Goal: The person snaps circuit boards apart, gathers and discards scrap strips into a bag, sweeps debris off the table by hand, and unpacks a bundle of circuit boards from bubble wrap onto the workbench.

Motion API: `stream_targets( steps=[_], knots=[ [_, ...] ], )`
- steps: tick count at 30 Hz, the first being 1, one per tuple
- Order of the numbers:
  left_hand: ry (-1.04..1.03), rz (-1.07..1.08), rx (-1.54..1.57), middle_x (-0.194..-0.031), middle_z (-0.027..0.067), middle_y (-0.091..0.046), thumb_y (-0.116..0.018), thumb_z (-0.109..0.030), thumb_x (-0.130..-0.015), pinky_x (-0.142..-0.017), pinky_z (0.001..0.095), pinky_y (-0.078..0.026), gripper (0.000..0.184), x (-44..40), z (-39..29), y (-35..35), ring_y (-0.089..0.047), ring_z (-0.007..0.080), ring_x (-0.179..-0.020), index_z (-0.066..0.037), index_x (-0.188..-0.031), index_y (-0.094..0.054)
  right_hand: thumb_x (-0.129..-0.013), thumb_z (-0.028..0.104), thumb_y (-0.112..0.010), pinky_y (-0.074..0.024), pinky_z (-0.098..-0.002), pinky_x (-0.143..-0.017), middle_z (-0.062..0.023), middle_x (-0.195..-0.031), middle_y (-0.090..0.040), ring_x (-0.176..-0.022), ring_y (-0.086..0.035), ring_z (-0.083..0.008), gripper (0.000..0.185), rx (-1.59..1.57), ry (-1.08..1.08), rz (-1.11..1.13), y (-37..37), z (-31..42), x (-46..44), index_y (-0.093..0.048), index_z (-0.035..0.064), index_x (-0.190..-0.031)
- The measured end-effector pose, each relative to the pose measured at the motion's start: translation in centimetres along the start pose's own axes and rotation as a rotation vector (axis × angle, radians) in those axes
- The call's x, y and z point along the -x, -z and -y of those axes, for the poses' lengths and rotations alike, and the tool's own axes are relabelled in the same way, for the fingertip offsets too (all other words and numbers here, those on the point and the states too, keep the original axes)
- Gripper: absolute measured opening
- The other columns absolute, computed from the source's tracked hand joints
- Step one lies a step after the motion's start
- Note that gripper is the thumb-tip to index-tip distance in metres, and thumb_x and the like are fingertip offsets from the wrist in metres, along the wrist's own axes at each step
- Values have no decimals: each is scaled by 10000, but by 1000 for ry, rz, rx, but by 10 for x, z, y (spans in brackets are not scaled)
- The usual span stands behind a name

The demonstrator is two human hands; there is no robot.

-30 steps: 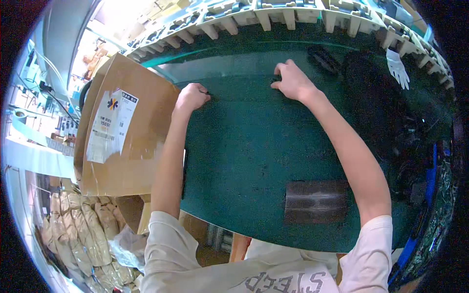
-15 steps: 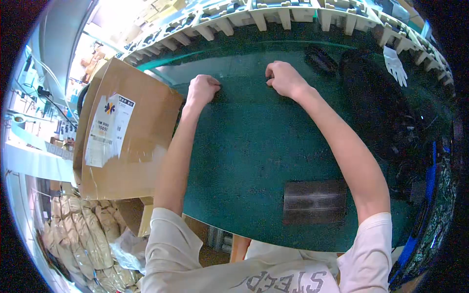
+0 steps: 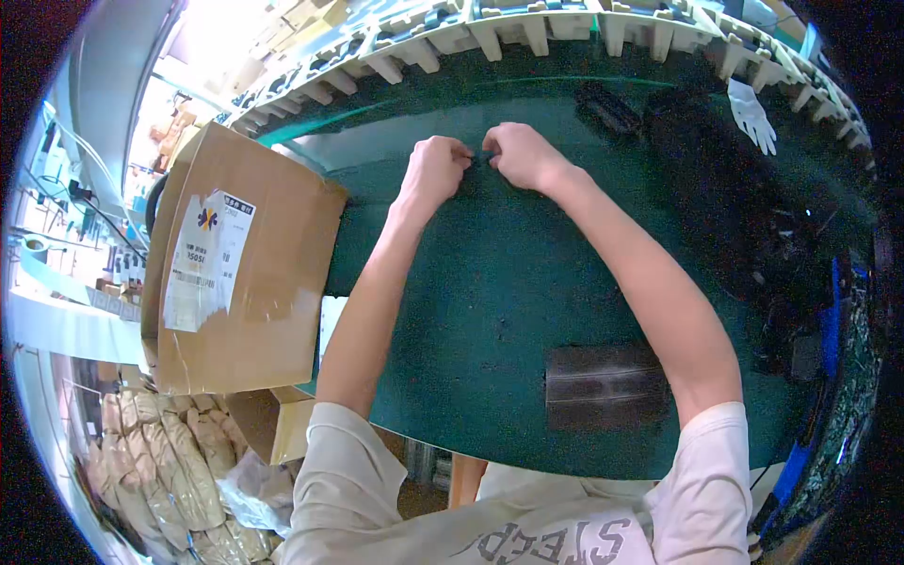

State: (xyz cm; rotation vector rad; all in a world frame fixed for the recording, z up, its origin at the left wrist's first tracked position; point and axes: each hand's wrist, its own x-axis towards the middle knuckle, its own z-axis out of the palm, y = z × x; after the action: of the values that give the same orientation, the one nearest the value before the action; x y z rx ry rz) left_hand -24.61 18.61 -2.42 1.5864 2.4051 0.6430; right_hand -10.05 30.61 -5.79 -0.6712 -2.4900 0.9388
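My left hand (image 3: 437, 169) is above the far part of the green work surface (image 3: 471, 282), its fingers curled into a pinch. Close beside it, my right hand (image 3: 524, 156) is pinched too, and the two sets of fingertips nearly meet. Something small and dark shows at the fingertips, too small and dim to name. A dark brown, flat rectangular piece (image 3: 605, 388) with a pale line across it lies on the surface, under my right forearm.
A large cardboard box (image 3: 273, 282) with a label stands at the left. Beige slotted trays (image 3: 546, 33) line the far edge. A white glove (image 3: 751, 115), a dark oblong object (image 3: 607, 108) and a heap of black material (image 3: 716, 179) lie at the right.
My left hand has moved right and my right hand slightly left, so they are now close together. A white item shows beside the box near my left forearm.
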Motion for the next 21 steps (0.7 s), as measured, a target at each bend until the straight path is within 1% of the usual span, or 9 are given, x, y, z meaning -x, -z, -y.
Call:
stream_targets(
  steps=[3, 7, 8, 12, 13, 16, 18, 20, 21],
  knots=[
    [-14, 12, -22, -859, 143, -770, -658, -2, -811, -733, 371, -567, 205, 3, -2, 2, -727, 275, -770, 46, -978, -766, -804, 22, -717, -545, -429, -815, -164, -941, -723, -833, -673, -351, 192, -96, -35, 10, 16, 7, 6, -703, -57, -978],
    [29, 65, 230, -870, 142, -770, -697, 16, -799, -722, 345, -566, 232, 8, -6, -1, -731, 238, -787, 75, -1018, -749, -781, 19, -751, -544, -435, -815, -160, -954, -716, -829, -673, -352, 235, 93, -62, 82, 30, 0, 17, -697, -62, -995],
    [20, 66, 231, -870, 142, -770, -697, 16, -799, -722, 345, -566, 232, 5, -9, -1, -731, 238, -787, 75, -1018, -749, -781, 19, -751, -544, -435, -815, -160, -954, -716, -829, -673, -352, 235, 97, -65, 75, 32, 0, 17, -697, -62, -995],
    [49, 71, 180, -880, 158, -768, -749, 17, -778, -714, 313, -562, 282, 0, -6, -4, -727, 219, -789, 93, -1049, -734, -753, 24, -786, -541, -444, -814, -158, -967, -706, -830, -669, -358, 267, -18, -53, 10, 4, -13, 7, -696, -61, -990],
    [49, 68, 177, -880, 158, -768, -749, 17, -778, -714, 313, -562, 282, -1, -7, -1, -727, 219, -789, 93, -1049, -734, -753, 24, -786, -541, -444, -814, -158, -967, -706, -830, -669, -358, 267, -20, -49, 8, -2, -17, 3, -696, -61, -990],
    [23, 99, 190, -882, 157, -769, -774, 1, -769, -710, 305, -560, 309, -2, -14, 3, -718, 211, -766, 94, -1061, -732, -737, 22, -793, -543, -443, -804, -159, -982, -694, -821, -670, -353, 281, 46, -73, -110, -14, -31, -8, -698, -54, -990],
    [32, 111, 194, -883, 157, -769, -783, -4, -766, -709, 303, -560, 319, 3, -13, 4, -715, 208, -759, 94, -1065, -732, -731, 22, -795, -544, -442, -801, -159, -987, -691, -818, -671, -351, 285, 61, -80, -134, -23, -31, -8, -699, -51, -990],
    [52, 99, 209, -879, 149, -770, -781, -1, -764, -704, 306, -558, 298, 5, -14, 5, -710, 204, -744, 80, -1047, -742, -741, 23, -771, -543, -446, -791, -159, -959, -701, -801, -670, -358, 250, 63, 54, -165, -19, -29, -8, -702, -48, -970],
    [57, 96, 218, -877, 146, -771, -780, 1, -762, -701, 307, -558, 287, 5, -15, 4, -707, 203, -736, 74, -1038, -748, -742, 25, -767, -542, -449, -786, -165, -955, -702, -796, -669, -362, 244, 60, 78, -160, -14, -27, -8, -703, -50, -966]
  ],
)
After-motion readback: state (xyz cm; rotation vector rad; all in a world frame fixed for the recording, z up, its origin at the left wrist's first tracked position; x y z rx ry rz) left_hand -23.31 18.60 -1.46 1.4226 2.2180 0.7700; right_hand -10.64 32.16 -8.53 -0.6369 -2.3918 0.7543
